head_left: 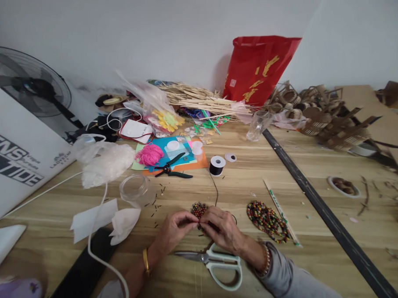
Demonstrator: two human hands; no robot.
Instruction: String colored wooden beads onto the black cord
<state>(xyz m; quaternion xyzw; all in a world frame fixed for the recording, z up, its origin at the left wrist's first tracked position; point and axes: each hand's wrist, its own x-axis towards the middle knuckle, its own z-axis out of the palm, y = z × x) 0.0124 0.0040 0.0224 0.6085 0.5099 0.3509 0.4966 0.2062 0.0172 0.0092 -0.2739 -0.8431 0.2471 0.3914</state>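
My left hand (177,225) and my right hand (222,227) meet fingertip to fingertip, both pinched closed. A tiny reddish bead (198,222) seems to sit at the left fingertips, partly covered. Black cord (215,190) runs from a white-flanged spool (217,166) down behind my right hand, which seems to pinch its end; a loop shows beside the knuckles. Just beyond the fingers lies a pile of multicoloured beads (198,208). Scissors with pale green handles (225,266) lie below my hands, blades pointing left.
Right of my hands lies a coiled bead string (266,220) beside thin sticks (281,211). Black pruning pliers (171,169), pink yarn (149,155) and a clear round container (135,189) are farther left. A glass (258,126) stands near the back; a white cable (91,241) crosses the left side.
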